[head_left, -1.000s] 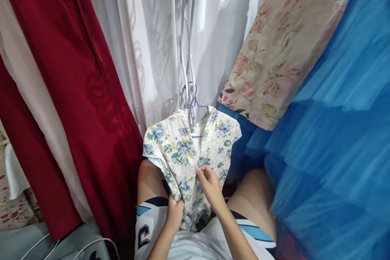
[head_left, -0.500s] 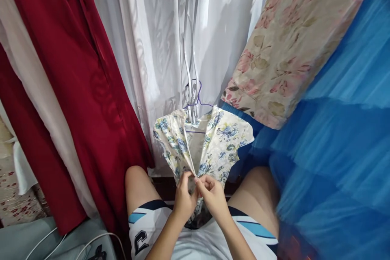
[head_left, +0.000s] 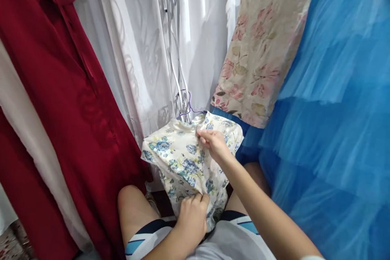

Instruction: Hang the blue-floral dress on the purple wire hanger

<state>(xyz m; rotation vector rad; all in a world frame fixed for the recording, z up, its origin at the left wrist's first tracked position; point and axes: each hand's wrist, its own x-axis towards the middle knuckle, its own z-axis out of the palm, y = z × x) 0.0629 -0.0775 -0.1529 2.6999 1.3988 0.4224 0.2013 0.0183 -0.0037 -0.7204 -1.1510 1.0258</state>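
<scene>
Head view, looking down past the person's knees. A small floral garment (head_left: 185, 160) — cream cloth printed with blue flowers — hangs on a purple wire hanger (head_left: 191, 109) hooked onto a white metal scrollwork stand (head_left: 176, 69). The garment's long axis runs from the hanger end, farther from the camera, down toward the person's lap, and its neck end points up and away at the stand. It lies in the middle of the picture, between the bare knees.

The right hand (head_left: 215, 144) rests on the upper part of the garment, just below the hanger; its grip is narrow, fingertips pinched on the cloth near the neckline. The left hand (head_left: 191, 215) is at the lower end, curled tight into a fist around a bunch of the fabric. So the garment stretches between the two hands, upper hand near the collar, lower hand near the hem.

Most of the hanger is hidden under the cloth; only its hook and a bit of wire show. The hem is bunched inside the left fist and cannot be made out — and the garment's far sleeve is partly covered by the right hand.

Around it hang a dark red dress (head_left: 70, 101) at left, a white sheer curtain (head_left: 134, 40) behind, a beige cloth with pink flowers (head_left: 262, 48), and blue tulle (head_left: 335, 109) at right. The person wears white shorts (head_left: 225, 239) with blue stripes.
</scene>
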